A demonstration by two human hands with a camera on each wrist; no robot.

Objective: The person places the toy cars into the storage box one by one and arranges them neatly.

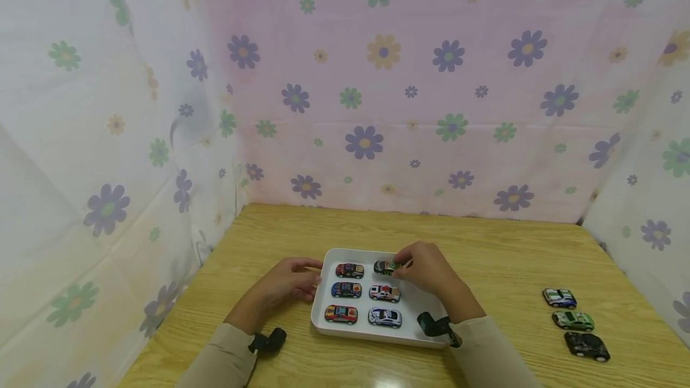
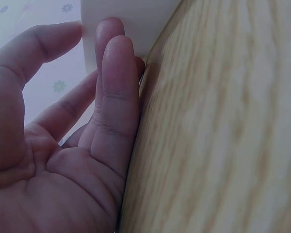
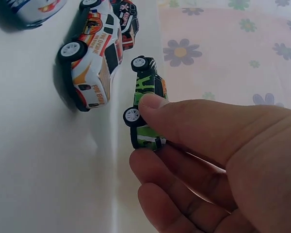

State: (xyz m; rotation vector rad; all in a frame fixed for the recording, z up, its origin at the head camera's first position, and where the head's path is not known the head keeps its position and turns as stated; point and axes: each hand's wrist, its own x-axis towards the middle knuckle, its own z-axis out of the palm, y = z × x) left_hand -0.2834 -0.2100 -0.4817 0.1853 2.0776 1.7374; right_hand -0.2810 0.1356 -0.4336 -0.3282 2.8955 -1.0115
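Note:
My right hand (image 1: 428, 268) pinches a small black-and-green toy car (image 3: 144, 99) between thumb and fingers, at the back of the white tray (image 1: 318, 310). In the right wrist view, the thumb lies on the car's side. A white-and-orange toy car (image 1: 384, 293) sits just in front of it. My left hand (image 1: 288, 283) rests on the table by the tray's left side. Its fingers (image 2: 119, 73) are fairly straight, with the tips against the tray wall in the left wrist view. Nothing is in its palm.
Also in the tray are a dark red car (image 1: 350, 270), a blue car (image 1: 346, 290), a red-and-yellow car (image 1: 341, 314) and a white car (image 1: 385, 317). Three cars, white-blue (image 1: 559, 298), green (image 1: 573, 320) and black (image 1: 587, 346), stand at the table's right. Flowered cloth (image 1: 409, 106) encloses the table.

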